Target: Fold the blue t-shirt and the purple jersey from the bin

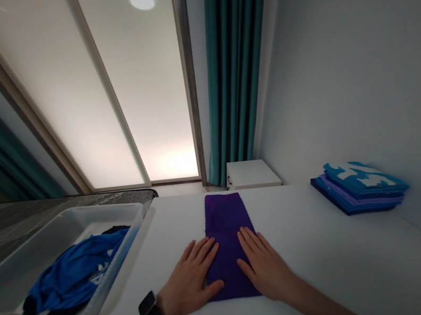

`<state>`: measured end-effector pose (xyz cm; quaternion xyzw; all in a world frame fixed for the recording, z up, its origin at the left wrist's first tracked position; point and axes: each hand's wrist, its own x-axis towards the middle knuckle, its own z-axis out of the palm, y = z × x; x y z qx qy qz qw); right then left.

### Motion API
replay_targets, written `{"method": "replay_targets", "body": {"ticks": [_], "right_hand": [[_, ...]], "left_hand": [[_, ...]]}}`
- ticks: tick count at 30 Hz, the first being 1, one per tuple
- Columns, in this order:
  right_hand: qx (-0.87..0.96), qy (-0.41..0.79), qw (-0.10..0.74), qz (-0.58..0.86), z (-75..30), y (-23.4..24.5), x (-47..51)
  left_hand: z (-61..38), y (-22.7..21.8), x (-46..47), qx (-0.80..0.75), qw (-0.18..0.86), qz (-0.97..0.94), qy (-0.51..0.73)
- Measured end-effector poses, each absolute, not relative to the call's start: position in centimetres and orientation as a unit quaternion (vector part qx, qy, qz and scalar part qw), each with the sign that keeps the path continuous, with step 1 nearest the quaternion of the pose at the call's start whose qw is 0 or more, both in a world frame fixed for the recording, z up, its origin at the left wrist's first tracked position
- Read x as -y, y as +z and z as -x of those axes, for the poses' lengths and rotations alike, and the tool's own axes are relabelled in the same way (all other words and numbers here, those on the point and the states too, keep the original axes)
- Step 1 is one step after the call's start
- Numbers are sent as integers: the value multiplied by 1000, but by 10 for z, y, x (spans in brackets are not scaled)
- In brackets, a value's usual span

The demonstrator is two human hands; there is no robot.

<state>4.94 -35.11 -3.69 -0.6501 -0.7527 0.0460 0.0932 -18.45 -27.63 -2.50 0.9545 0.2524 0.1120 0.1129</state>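
A purple cloth, folded into a long narrow strip, lies on the white table straight ahead of me. My left hand rests flat on its near left edge, fingers stretched out, a black watch on that wrist. My right hand lies flat on the near right edge, fingers together and extended. Neither hand grips anything.
A translucent plastic bin at the left holds crumpled blue clothing. A stack of folded blue and purple garments sits at the table's far right by the wall. A small white cabinet and teal curtains stand beyond.
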Motion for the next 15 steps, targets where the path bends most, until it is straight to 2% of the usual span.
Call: {"method": "replay_targets", "body": {"ticks": [6, 9, 15], "right_hand": [[733, 73, 167, 656, -68, -38, 340], [713, 63, 210, 666, -86, -33, 321], [717, 52, 172, 673, -103, -26, 296]], "left_hand": [[194, -24, 247, -353, 204, -868, 285], [196, -23, 238, -367, 209, -861, 282], [191, -21, 241, -350, 210, -875, 260]]}}
